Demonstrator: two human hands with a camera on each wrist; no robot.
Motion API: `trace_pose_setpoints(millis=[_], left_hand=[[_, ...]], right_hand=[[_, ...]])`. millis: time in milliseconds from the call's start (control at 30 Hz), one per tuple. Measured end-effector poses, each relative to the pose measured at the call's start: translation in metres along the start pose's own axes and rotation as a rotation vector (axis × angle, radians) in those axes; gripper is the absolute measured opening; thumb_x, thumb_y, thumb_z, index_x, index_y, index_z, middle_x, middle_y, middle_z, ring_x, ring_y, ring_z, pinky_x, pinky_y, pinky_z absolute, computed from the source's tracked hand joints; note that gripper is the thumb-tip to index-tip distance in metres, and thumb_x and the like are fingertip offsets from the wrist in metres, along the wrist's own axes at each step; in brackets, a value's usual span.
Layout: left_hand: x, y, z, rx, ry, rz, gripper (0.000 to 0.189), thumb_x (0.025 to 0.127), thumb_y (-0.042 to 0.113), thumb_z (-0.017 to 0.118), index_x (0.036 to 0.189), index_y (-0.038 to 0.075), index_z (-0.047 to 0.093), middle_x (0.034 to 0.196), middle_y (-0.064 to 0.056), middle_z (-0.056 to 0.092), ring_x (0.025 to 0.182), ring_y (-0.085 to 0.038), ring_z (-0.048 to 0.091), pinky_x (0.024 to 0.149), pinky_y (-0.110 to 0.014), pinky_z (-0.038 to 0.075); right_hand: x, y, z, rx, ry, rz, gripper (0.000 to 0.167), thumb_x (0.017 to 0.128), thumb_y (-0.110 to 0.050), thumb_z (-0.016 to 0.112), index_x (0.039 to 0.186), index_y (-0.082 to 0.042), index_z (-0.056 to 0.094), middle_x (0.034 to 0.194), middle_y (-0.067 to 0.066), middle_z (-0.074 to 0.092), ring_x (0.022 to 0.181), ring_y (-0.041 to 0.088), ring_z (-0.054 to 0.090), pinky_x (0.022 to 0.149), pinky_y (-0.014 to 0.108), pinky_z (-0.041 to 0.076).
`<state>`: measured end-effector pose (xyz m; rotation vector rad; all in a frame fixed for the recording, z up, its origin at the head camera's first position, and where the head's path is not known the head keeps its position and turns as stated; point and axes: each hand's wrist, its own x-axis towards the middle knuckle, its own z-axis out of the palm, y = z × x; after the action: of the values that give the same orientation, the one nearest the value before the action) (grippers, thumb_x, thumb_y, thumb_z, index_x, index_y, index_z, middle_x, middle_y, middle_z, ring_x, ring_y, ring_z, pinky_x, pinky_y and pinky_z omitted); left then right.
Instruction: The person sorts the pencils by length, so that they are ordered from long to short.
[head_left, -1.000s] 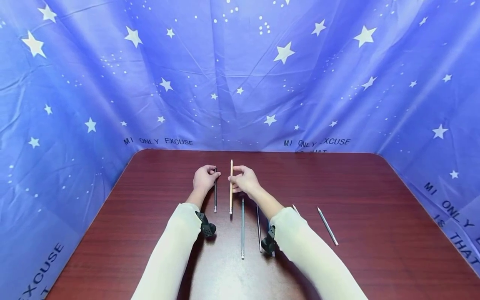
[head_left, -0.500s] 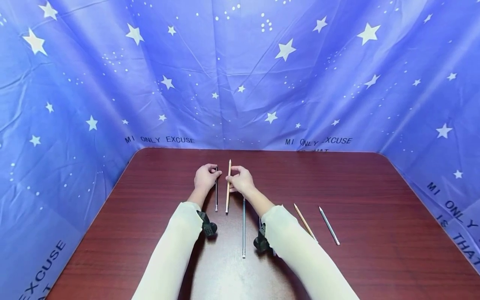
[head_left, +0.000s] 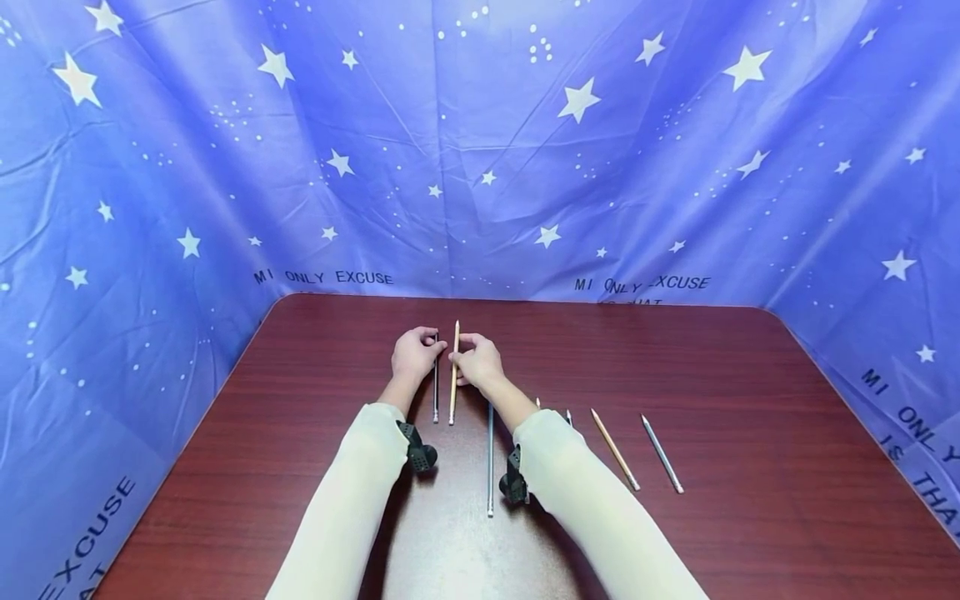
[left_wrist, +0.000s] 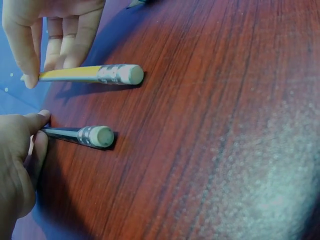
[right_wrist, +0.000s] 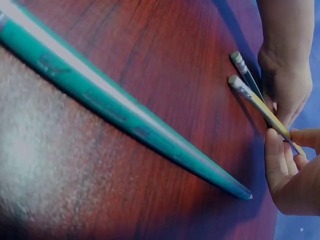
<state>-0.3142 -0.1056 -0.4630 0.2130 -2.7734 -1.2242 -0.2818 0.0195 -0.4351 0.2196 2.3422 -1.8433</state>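
My left hand (head_left: 414, 354) pinches a black pencil (head_left: 436, 392) near its far end, between thumb and finger. Just to the right, a yellow pencil (head_left: 453, 387) is held by my right hand (head_left: 480, 362), with its sharpened tip pointing away from me. In the left wrist view, the white erasers of the yellow pencil (left_wrist: 70, 74) and the black pencil (left_wrist: 62, 133) point the same way, a small gap apart. A green pencil (right_wrist: 125, 105) lies on the table under my right wrist, close in the right wrist view.
On the wooden table (head_left: 712, 367), a yellow pencil (head_left: 615, 450) and a grey-blue pencil (head_left: 662, 454) lie to the right. Tips of other pencils show beside my right sleeve (head_left: 600, 500), which hides the rest. A starry blue curtain (head_left: 510, 200) surrounds the table.
My right hand has moved left with the yellow pencil, closer to the black one. My left hand keeps its hold. The right forearm's shift has uncovered the yellow pencil lying on the right.
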Motion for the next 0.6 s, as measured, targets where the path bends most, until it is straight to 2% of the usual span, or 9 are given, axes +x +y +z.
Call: trace_pose_setpoints(millis=[133,333,600], left_hand=[[0.0,0.001,-0.001,-0.002,-0.003,-0.003,0.033,0.083,0.028,0.07,0.113,0.015,0.067,0.094,-0.002,0.069,0.091,-0.02,0.062,0.078,-0.04,0.05],[0.001,0.0,0.001,0.009,-0.005,-0.005,0.033,0.083,0.029,0.07,0.113,0.016,0.067,0.093,-0.001,0.068,0.09,-0.018,0.062,0.077,-0.039,0.05],[0.002,-0.001,0.001,0.012,0.004,0.004,0.033,0.083,0.028,0.069,0.114,0.016,0.067,0.094,-0.002,0.068,0.091,-0.019,0.062,0.078,-0.04,0.05]], right_hand=[[0.002,0.001,0.002,-0.024,0.011,0.004,0.043,0.085,-0.003,0.064,0.127,-0.005,0.055,0.072,0.01,0.062,0.046,0.01,0.053,0.044,0.024,0.056],[0.007,0.004,0.004,-0.075,0.033,0.02,0.042,0.085,-0.006,0.066,0.126,-0.008,0.058,0.08,0.016,0.069,0.044,0.01,0.054,0.044,0.023,0.055],[0.011,0.004,0.005,-0.137,0.084,0.034,0.04,0.084,-0.008,0.068,0.123,-0.012,0.062,0.082,0.013,0.071,0.045,0.011,0.056,0.048,0.027,0.058]])
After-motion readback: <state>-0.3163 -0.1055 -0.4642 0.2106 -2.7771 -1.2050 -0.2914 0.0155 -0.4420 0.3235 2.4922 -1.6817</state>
